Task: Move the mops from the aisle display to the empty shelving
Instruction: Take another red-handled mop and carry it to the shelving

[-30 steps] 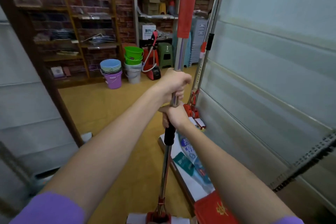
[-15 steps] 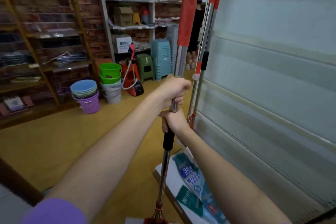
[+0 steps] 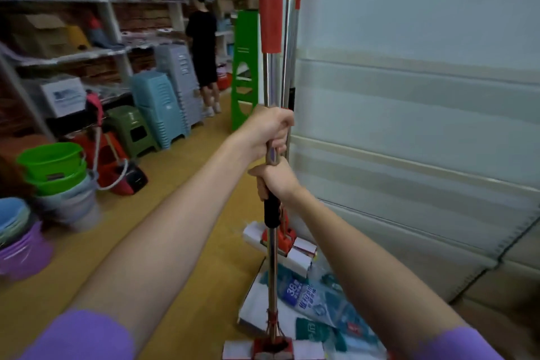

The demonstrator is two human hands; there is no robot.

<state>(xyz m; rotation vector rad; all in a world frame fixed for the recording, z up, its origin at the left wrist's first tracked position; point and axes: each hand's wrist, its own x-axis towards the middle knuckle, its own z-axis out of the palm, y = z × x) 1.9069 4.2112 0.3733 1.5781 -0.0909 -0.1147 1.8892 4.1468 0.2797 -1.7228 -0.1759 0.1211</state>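
Observation:
I hold a mop [image 3: 272,266] upright in front of me; it has a steel pole, a red upper sleeve, a black collar and a red-and-white head near the floor. My left hand [image 3: 270,128] grips the pole above, and my right hand [image 3: 274,180] grips it just below, above the black collar. A second mop [image 3: 290,47] with the same red sleeve stands just behind, leaning against the pale empty shelving [image 3: 409,114] on the right, its head [image 3: 282,242] on the shelf base.
Packaged goods [image 3: 309,298] lie on the low shelf base at my feet. Stacked buckets [image 3: 55,175], plastic stools [image 3: 163,108] and a green stool [image 3: 244,67] line the left side of the aisle. A person in black [image 3: 203,52] stands farther down, facing the shelves.
My view has swung right along the aisle, bringing the person and stools into sight. Both hands keep the same grip on the mop pole, now closer to the second mop and the empty shelving.

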